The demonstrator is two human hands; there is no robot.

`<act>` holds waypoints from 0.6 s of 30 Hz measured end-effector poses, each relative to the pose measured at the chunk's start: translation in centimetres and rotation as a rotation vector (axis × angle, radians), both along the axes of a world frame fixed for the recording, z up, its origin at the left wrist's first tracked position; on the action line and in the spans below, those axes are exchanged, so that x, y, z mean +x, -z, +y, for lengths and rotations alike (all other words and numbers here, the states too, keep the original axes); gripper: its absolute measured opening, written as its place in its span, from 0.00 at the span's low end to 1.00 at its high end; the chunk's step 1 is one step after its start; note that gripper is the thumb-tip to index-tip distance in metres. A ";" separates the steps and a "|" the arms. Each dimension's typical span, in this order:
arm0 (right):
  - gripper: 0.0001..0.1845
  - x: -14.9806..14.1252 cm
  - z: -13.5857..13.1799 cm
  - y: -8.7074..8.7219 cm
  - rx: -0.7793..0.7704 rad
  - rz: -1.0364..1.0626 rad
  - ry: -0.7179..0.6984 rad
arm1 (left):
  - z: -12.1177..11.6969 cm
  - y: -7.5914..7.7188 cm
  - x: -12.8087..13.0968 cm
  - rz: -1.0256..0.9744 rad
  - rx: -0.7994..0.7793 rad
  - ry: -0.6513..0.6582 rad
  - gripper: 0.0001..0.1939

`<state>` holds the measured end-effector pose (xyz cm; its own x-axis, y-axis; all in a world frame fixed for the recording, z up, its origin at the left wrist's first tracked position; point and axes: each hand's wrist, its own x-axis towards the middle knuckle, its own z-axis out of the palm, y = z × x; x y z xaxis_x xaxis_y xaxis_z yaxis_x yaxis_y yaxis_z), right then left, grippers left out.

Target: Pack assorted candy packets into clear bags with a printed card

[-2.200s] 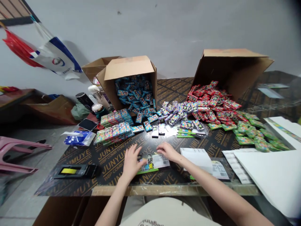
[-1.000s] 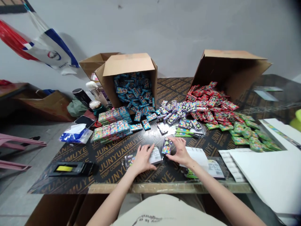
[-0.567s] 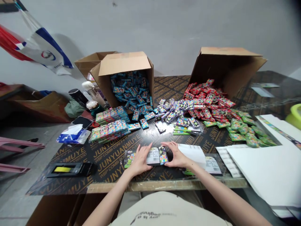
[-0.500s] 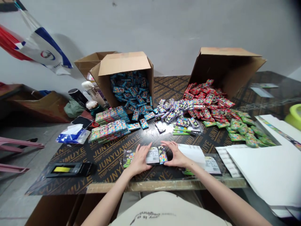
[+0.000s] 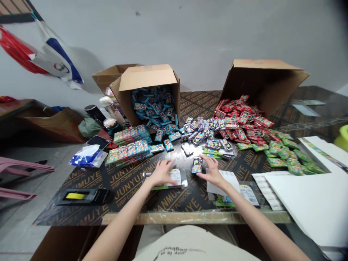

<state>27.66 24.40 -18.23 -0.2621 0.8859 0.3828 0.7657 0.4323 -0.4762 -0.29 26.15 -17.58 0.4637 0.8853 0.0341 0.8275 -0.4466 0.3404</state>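
My left hand (image 5: 163, 173) rests over a flat printed card in a clear sleeve (image 5: 176, 176), its thumb and fingers apart. My right hand (image 5: 214, 172) has its thumb and index finger at the ends of a small black-and-purple printed packet (image 5: 197, 165), holding it just right of that sleeve. Under the right wrist is a white paper sheet (image 5: 231, 180), with another sleeved card (image 5: 249, 195) partly beneath it. Beyond the hands lie loose purple packets (image 5: 201, 128) and a few dark printed sleeves (image 5: 217, 154).
An open carton (image 5: 148, 78) spills blue packets (image 5: 154, 105); another carton (image 5: 268, 64) spills red ones (image 5: 244, 119). Green packets (image 5: 288, 154) lie at right beside white boards (image 5: 307, 195). At left are stacked packs (image 5: 127, 152), tissues (image 5: 87, 156) and a black tape dispenser (image 5: 84, 196).
My right hand has moved away from the card, up and to the right, with the packet. My left hand's fingers have shifted back slightly, uncovering the sleeve's right end. The view has tilted slightly.
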 end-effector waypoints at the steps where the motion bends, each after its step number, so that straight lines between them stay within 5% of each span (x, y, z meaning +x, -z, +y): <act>1: 0.39 0.2 0.5 0.4 -0.002 -0.006 0.059 | 1.7 -0.5 0.1 0.015 0.031 -0.040 0.49; 6: 0.40 0.0 1.7 1.8 0.001 -0.146 0.145 | 9.4 -2.5 0.2 0.046 0.112 -0.218 0.43; 9: 0.40 -0.4 1.1 1.4 0.052 -0.166 0.132 | 10.8 -3.2 0.2 0.056 0.124 -0.204 0.40; 12: 0.41 -0.7 0.3 -0.1 0.050 -0.081 0.066 | 9.2 -3.7 1.1 0.044 0.160 -0.133 0.43; 18: 0.48 -2.5 -0.4 -2.7 -0.051 0.163 -0.236 | 2.2 -4.3 3.9 -0.111 0.176 0.175 0.56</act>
